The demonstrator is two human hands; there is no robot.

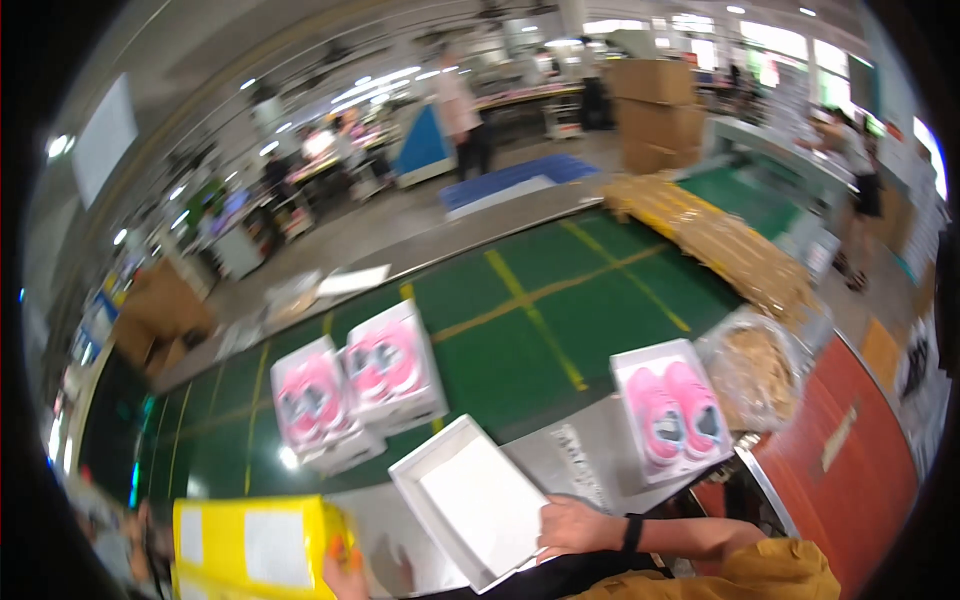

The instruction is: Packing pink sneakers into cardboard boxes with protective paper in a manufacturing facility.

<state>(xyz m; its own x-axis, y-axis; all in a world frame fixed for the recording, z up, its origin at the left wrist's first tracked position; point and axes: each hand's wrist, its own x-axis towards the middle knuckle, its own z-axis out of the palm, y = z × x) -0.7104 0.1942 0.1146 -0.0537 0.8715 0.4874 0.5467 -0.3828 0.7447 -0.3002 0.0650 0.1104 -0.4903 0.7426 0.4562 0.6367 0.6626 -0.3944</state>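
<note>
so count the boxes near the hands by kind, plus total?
Open white boxes with pink shoes: 3
Empty white box, held by the right hand: 1
Yellow box by the left hand: 1
Total: 5

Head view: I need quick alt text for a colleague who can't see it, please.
The person's right hand grips the near edge of an empty white box on a grey table, while the left hand touches a yellow box. Three open boxes of pink shoes lie around: two on the green conveyor belt, one at right.
</note>
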